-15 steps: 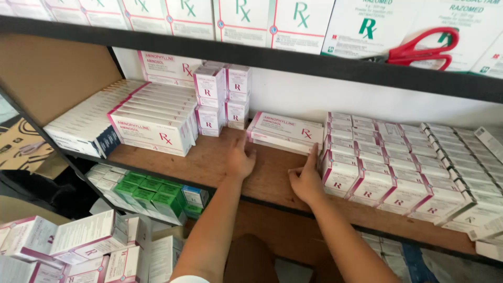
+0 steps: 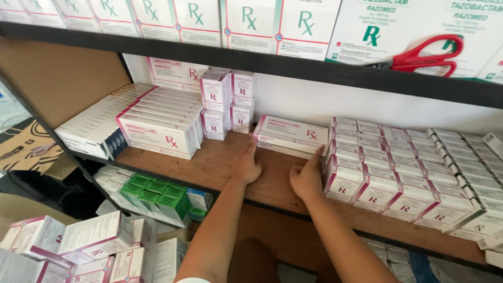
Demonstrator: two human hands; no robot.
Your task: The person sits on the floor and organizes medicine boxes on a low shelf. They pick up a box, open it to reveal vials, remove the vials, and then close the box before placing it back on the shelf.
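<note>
Pink-and-white flat boxes (image 2: 290,135) stacked at the back of the wooden shelf (image 2: 209,165), both hands at their front edge.

Left hand (image 2: 246,165) lies open, palm down on the shelf, fingertips touching the stack's left end. Right hand (image 2: 307,178) is open too, fingers against the stack's right end, just beside rows of small pink-edged cartons (image 2: 398,173). Red scissors (image 2: 427,55) rest on the shelf above.

Left hand (image 2: 246,166) slid forward on shelf (image 2: 209,162), fingertips now at flat pink-white box (image 2: 291,133) end; right hand (image 2: 306,178) barely shifted.
</note>
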